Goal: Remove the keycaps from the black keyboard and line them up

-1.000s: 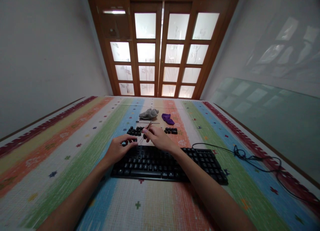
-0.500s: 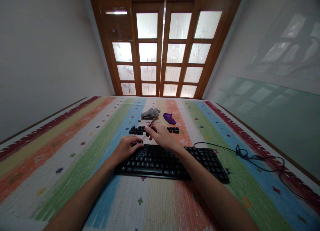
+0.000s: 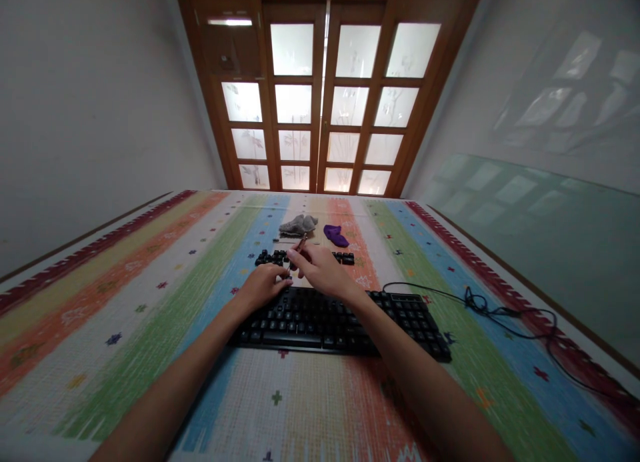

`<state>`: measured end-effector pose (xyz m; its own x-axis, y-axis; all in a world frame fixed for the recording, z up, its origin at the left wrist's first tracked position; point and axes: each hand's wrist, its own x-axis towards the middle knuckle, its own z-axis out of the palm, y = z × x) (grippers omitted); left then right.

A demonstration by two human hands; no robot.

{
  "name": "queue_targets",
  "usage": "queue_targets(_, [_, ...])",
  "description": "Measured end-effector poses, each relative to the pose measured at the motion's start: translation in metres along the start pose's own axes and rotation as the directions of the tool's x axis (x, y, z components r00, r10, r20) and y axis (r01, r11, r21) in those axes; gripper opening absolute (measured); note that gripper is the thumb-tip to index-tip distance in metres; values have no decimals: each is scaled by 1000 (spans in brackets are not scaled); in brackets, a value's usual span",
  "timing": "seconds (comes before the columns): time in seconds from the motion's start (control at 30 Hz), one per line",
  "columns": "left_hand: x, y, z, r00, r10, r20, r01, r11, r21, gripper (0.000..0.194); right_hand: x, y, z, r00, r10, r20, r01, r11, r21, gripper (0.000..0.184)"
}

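A black keyboard (image 3: 350,325) lies on the striped mat in front of me. My right hand (image 3: 323,272) is over its far edge, fingers pinched on a thin wooden-handled tool (image 3: 299,247) whose tip points down toward the keys. My left hand (image 3: 263,285) rests on the keyboard's upper left corner, fingers curled at the tool's tip; what it pinches, if anything, is too small to see. Loose black keycaps (image 3: 273,257) lie in a group just beyond my hands, and a second small group of keycaps (image 3: 346,257) lies to the right.
A grey cloth (image 3: 299,225) and a purple cloth (image 3: 335,235) lie further back on the colourful striped mat (image 3: 150,302). The keyboard's black cable (image 3: 500,312) loops off to the right. Wooden doors with frosted panes (image 3: 325,102) stand behind.
Both hands have drawn closer together at the keyboard's far left corner, and the left hand's fingers have curled in toward the tool's tip. The view shifted slightly.
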<state>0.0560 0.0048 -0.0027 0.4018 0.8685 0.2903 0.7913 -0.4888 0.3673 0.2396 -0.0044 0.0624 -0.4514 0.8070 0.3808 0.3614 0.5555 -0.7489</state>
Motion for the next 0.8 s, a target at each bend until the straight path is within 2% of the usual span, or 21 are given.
queue_targets(0.33, [4,-3,6,1000,-14,28,13,999,30,16,-3,-9,-4,1000,1,-6,-1,1000,7,22])
queue_targets(0.8, [1,1,6,999,-40,-11,40,999,14,17,-1,-13,-9,999,-26,-41,26,1000,-7,23])
